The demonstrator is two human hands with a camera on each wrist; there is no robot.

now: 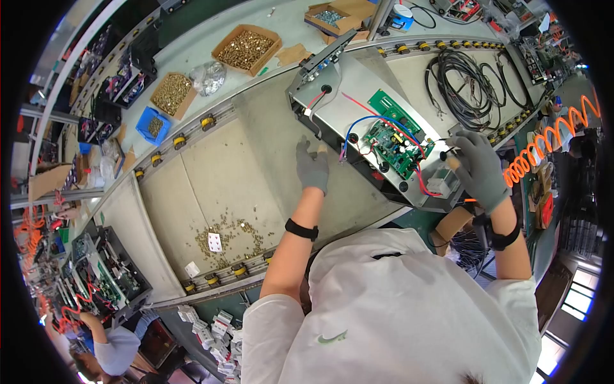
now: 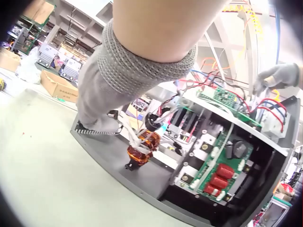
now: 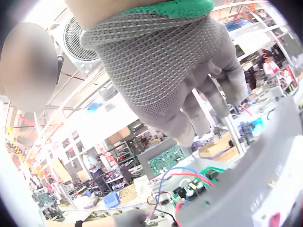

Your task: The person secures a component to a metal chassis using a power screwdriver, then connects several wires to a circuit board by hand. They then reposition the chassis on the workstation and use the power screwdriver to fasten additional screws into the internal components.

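An electronics chassis (image 1: 348,83) of grey metal lies at a slant on the line, with a green circuit board (image 1: 393,137) and blue and red wires on top. In the left wrist view its open side shows a copper-wound coil (image 2: 141,149) and red capacitors (image 2: 219,179). My gloved left hand (image 1: 312,168) is at one corner of the chassis, thumb apart from the fingers; a slotted edge hides the fingertips in the left wrist view. Above the other end, beside a clear terminal block (image 1: 441,182), is my gloved right hand (image 1: 480,168), fingers loosely bent and apart.
Loose brass screws (image 1: 233,240) and a playing card (image 1: 214,242) lie on the line. Boxes of brass fittings (image 1: 246,50) and a blue bin (image 1: 152,126) stand along the far side. Coiled black cable (image 1: 464,83) lies beyond the chassis. An orange air hose (image 1: 550,141) hangs at right.
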